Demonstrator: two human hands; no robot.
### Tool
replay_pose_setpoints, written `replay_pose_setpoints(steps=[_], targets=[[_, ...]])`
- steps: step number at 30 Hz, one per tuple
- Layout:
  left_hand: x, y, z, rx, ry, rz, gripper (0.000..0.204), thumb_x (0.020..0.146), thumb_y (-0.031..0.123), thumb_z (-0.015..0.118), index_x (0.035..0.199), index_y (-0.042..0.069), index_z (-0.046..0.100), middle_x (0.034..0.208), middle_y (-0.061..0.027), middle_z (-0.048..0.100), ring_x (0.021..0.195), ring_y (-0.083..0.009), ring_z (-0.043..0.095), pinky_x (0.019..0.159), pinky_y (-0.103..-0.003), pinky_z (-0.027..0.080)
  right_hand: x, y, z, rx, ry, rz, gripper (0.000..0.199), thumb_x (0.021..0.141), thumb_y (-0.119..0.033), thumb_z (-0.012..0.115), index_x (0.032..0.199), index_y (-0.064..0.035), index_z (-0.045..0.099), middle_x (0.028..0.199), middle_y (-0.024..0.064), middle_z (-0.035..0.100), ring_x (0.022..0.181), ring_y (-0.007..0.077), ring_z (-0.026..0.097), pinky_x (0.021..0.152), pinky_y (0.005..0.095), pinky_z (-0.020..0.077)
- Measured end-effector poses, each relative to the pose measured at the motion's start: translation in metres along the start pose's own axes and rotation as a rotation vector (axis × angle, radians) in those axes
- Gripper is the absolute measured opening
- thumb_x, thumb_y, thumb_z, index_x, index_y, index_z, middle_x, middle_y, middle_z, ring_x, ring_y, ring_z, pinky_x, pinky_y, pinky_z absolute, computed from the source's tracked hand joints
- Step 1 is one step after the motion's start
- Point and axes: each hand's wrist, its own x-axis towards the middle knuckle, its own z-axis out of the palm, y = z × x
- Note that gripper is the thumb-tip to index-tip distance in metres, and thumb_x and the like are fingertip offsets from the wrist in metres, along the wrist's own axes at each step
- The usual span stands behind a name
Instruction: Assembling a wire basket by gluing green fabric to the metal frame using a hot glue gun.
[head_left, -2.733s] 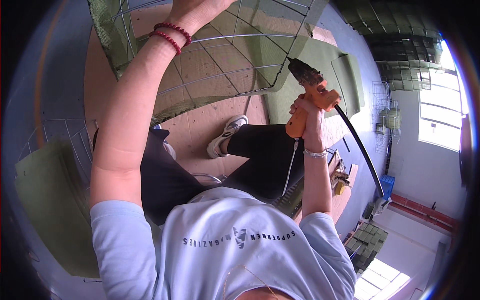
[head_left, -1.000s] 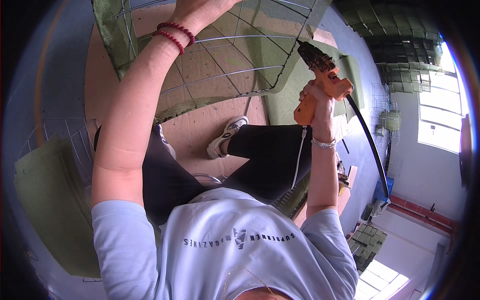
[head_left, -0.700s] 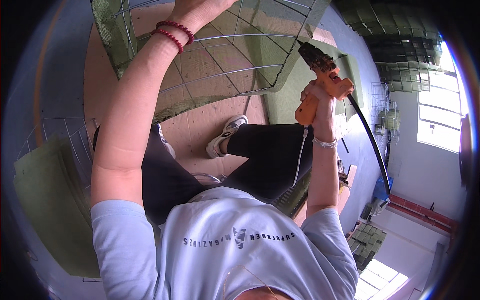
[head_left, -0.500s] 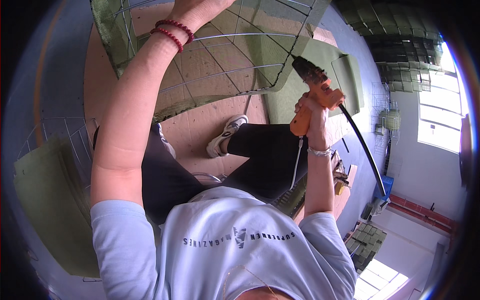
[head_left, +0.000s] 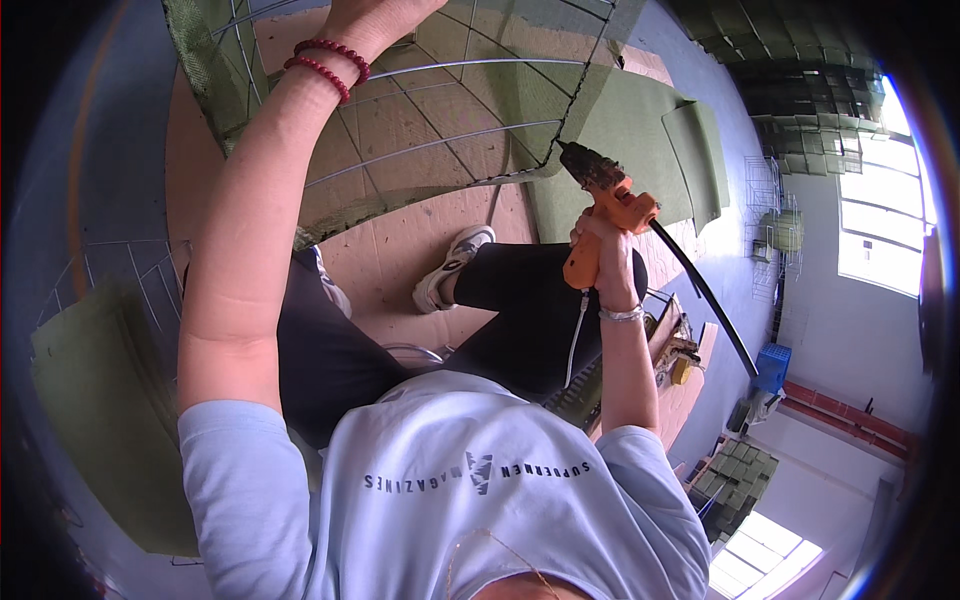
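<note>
Two hands work above a wire frame (head_left: 470,63) backed with green mesh (head_left: 520,95). The right hand (head_left: 607,240) is closed around the handle of an orange glue gun (head_left: 627,208), which stands to the right of the frame, its dark, crusted nozzle pointing up and left. The tip is at the frame's near right corner, beside the black line (head_left: 575,100) along the mesh edge; whether it touches cannot be told. A black stick (head_left: 705,290) juts from the gun's rear, slanting down and right, and a pale cord (head_left: 578,335) hangs from the handle. The left hand (head_left: 385,15) reaches over the frame at the upper edge of view; its fingers are mostly cut off, so its grip cannot be told. Red beads (head_left: 320,78) circle the left wrist, a pale bracelet (head_left: 622,314) the right. Under the frame lies cardboard (head_left: 430,230), with a green sheet (head_left: 655,125) beneath the gun's nozzle side. More green sheets (head_left: 110,410) lie at far left, and a blue crate (head_left: 772,367) stands well apart at right.
</note>
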Motion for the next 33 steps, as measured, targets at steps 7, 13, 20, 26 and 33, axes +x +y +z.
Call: replay_pose_setpoints(steps=[7,13,20,26,33], targets=[[0.004,0.000,-0.001,-0.015,-0.010,0.002,0.036,0.087,0.029,0.074,0.063,0.003,0.067,0.052,-0.0094,0.059,0.048,-0.0199,0.055,0.051,-0.037,0.044,-0.001,0.003,-0.001,-0.038,-0.017,0.015,0.025,0.078,-0.002,0.064,0.101,-0.0022,0.055,0.077,0.0074,0.056,0.061,0.0201,0.058,0.056,0.0311,0.0490],[0.010,-0.004,-0.003,-0.024,-0.033,-0.003,0.033,0.087,0.030,0.073,0.069,0.003,0.072,0.058,-0.0120,0.063,0.051,-0.0247,0.061,0.053,-0.039,0.046,0.000,0.004,0.001,-0.055,-0.003,-0.005,0.025,0.078,-0.001,0.064,0.101,-0.0022,0.055,0.078,0.0078,0.056,0.062,0.0208,0.058,0.057,0.0324,0.0499],[0.017,-0.028,0.007,0.037,-0.071,-0.034,0.032,0.086,0.031,0.073,0.068,0.004,0.072,0.061,-0.0139,0.064,0.054,-0.0292,0.062,0.054,-0.043,0.045,-0.018,-0.007,-0.029,0.147,-0.077,-0.071,0.019,0.081,-0.005,0.063,0.098,0.0021,0.059,0.085,0.0118,0.063,0.075,0.0242,0.066,0.071,0.0367,0.0563],[0.087,-0.033,-0.021,-0.156,-0.190,0.114,0.035,0.094,0.031,0.068,0.081,-0.001,0.067,0.060,-0.0049,0.040,0.058,-0.0076,0.036,0.053,-0.029,0.033,-0.093,-0.039,-0.156,0.419,-0.077,-0.370,0.041,0.081,-0.019,0.064,0.114,0.0053,0.058,0.111,0.0215,0.065,0.111,0.0372,0.065,0.099,0.0476,0.0520],[0.143,-0.152,0.009,-0.178,-0.376,0.081,0.045,0.099,0.030,0.064,0.068,0.003,0.047,0.063,0.0066,0.030,0.060,-0.0040,0.025,0.052,-0.028,0.018,-0.183,0.012,-0.281,0.538,0.433,-0.487,0.041,0.098,-0.030,0.057,0.121,0.0036,0.060,0.117,0.0166,0.067,0.110,0.0306,0.066,0.102,0.0442,0.0502]])
